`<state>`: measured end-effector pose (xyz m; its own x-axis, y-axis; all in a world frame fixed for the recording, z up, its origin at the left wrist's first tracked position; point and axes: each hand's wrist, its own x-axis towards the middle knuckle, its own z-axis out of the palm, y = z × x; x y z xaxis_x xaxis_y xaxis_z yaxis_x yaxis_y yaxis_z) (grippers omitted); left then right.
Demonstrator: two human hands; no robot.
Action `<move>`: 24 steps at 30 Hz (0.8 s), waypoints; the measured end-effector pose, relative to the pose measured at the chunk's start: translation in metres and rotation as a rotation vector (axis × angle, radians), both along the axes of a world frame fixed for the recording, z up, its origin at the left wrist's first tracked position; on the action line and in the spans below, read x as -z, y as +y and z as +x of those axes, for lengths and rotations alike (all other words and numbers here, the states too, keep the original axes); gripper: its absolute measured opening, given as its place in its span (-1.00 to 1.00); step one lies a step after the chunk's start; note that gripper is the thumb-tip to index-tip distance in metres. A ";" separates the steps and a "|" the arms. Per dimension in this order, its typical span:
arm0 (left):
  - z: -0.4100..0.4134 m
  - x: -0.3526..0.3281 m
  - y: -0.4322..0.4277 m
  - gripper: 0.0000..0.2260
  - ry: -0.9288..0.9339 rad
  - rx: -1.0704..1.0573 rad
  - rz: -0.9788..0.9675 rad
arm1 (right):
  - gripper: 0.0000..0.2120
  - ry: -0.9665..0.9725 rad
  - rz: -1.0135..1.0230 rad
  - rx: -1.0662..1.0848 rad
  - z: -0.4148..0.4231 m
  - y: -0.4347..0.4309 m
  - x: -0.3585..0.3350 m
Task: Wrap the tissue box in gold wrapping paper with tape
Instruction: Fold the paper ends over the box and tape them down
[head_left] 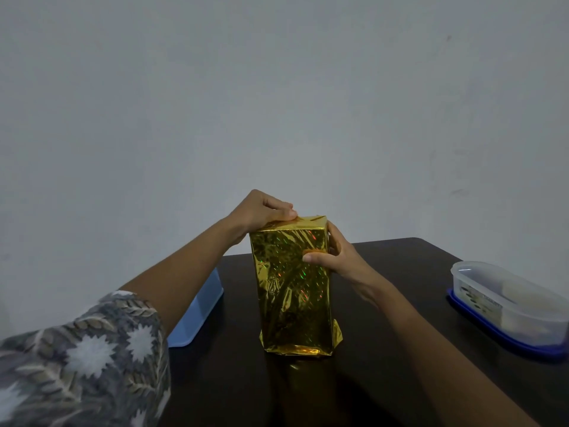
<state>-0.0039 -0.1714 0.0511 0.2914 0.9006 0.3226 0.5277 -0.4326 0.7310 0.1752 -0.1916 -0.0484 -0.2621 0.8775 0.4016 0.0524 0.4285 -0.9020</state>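
Near edge of frame: patterned sleeve point(83, 359) at lower left, bare right forearm at lower right, both reaching away toward table centre. Dark table point(385, 303) has bare room in front of the box and to its right; near edge out of frame.

Tissue box point(294, 291) stands on end mid-table, long axis upright, already covered in gold wrapping paper point(289, 318). Bottom end shows paper flaps splaying out at the lower right corner, looks folded, not flat. No tape visible on it from here.

Right hand point(335, 257) clamps the box's upper right side, thumb across the near face, fingers behind the right edge, steadying. Left hand point(261, 211) is curled over the top left edge, thumb pressing the folded paper on the top end; fingers bent, pinching or pressing, can't tell which. No tape seen in either hand.

Judgement: top end fold is being closed; both hands at the top, the left on the fold, so the next move is downward pressure there, box needs holding upright.

Left of the box, just beside the left forearm, a blue tray point(197, 315). Far right, well apart, a clear container point(505, 300) on a blue lid at the table edge. Plain wall behind.
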 end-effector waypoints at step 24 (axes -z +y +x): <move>0.011 0.001 -0.003 -0.83 -0.345 -0.252 -0.531 | -0.72 0.256 -0.475 0.295 -0.033 -0.001 -0.075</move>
